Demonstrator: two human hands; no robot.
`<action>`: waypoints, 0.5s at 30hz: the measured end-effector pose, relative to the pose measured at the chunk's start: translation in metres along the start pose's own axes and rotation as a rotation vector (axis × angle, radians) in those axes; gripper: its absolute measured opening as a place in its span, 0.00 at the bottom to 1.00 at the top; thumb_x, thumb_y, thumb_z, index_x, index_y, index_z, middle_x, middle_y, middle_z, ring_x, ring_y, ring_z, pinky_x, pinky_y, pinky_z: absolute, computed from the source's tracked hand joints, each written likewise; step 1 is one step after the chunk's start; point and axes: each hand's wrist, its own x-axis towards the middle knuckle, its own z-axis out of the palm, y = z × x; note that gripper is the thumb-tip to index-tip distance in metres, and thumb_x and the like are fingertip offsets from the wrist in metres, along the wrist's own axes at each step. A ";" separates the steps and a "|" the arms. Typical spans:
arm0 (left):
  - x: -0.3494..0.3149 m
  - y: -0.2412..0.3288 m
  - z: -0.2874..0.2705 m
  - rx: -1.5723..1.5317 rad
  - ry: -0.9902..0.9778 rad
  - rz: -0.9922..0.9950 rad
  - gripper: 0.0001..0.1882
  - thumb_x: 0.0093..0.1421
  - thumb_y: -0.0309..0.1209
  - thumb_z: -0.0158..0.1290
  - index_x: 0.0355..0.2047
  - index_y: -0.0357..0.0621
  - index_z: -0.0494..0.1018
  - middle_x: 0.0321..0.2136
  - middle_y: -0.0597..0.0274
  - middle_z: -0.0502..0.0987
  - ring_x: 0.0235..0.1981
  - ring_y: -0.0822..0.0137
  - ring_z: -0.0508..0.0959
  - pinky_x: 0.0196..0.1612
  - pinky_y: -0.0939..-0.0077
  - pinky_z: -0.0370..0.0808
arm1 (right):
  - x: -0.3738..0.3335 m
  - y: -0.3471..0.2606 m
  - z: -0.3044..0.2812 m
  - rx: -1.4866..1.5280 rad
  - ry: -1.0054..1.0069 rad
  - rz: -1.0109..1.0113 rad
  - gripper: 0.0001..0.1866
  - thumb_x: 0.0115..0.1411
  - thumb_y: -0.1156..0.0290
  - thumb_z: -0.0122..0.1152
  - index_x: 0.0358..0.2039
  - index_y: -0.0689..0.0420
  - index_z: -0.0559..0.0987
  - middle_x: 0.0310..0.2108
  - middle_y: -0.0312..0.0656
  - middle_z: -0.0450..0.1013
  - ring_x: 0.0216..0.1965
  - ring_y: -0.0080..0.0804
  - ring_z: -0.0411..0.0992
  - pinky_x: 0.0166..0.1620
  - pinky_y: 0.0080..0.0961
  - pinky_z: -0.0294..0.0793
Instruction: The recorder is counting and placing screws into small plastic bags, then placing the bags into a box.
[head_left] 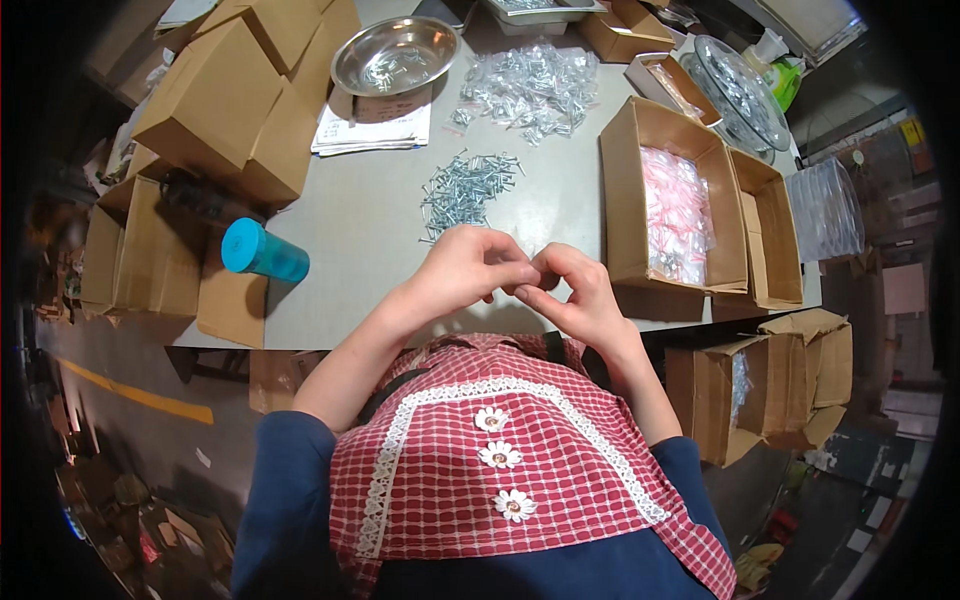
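My left hand [466,266] and my right hand [578,290] meet over the table's near edge, fingertips touching. Both are closed in a pinch; whatever lies between the fingers is hidden or too small to name. Just beyond my left hand is a loose pile of silver screws [465,190], its near end close to my knuckles. Farther back lies a heap of small clear plastic bags [535,88] with metal hardware inside. A steel bowl [350,75] holding some loose screws rests on a stack of papers [375,132] at the back left.
To the right, an open cardboard box [622,190] holds pink-and-clear bags, beside a narrower box [775,240]. Clear plastic dishes [738,95] stand behind them. On the left are a teal-lidded bottle [265,250] and stacked cartons [215,100]. More open boxes [775,385] sit below the table's right edge.
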 end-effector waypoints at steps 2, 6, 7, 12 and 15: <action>0.003 -0.013 -0.003 -0.094 0.011 0.011 0.09 0.63 0.31 0.64 0.37 0.38 0.83 0.29 0.63 0.84 0.30 0.78 0.81 0.26 0.81 0.74 | 0.002 0.005 0.006 0.170 0.070 -0.059 0.10 0.57 0.76 0.71 0.36 0.62 0.78 0.30 0.44 0.76 0.32 0.34 0.77 0.38 0.29 0.77; 0.001 -0.017 -0.001 -0.152 0.108 0.049 0.06 0.65 0.28 0.61 0.35 0.37 0.83 0.28 0.62 0.85 0.30 0.77 0.82 0.27 0.80 0.75 | 0.005 0.001 0.011 0.052 0.115 -0.081 0.12 0.57 0.78 0.71 0.39 0.63 0.77 0.33 0.45 0.76 0.36 0.35 0.78 0.42 0.29 0.78; 0.000 -0.018 0.001 -0.154 0.111 0.048 0.06 0.65 0.28 0.61 0.35 0.37 0.83 0.28 0.62 0.85 0.30 0.77 0.82 0.27 0.80 0.75 | 0.006 0.000 0.013 0.023 0.147 -0.103 0.12 0.58 0.77 0.71 0.39 0.63 0.77 0.33 0.45 0.77 0.36 0.35 0.79 0.42 0.29 0.78; -0.002 -0.028 0.012 0.145 0.404 0.329 0.08 0.65 0.29 0.62 0.33 0.36 0.82 0.25 0.61 0.84 0.27 0.77 0.81 0.29 0.81 0.76 | 0.007 -0.007 0.025 0.085 0.184 -0.024 0.10 0.61 0.77 0.70 0.39 0.63 0.78 0.33 0.44 0.80 0.35 0.31 0.80 0.40 0.26 0.79; -0.005 -0.027 0.016 0.054 0.424 0.327 0.08 0.65 0.29 0.62 0.32 0.35 0.82 0.25 0.62 0.84 0.27 0.77 0.81 0.30 0.81 0.76 | 0.003 -0.004 0.031 0.329 0.216 0.116 0.08 0.63 0.77 0.69 0.41 0.65 0.79 0.33 0.42 0.82 0.35 0.25 0.81 0.41 0.23 0.80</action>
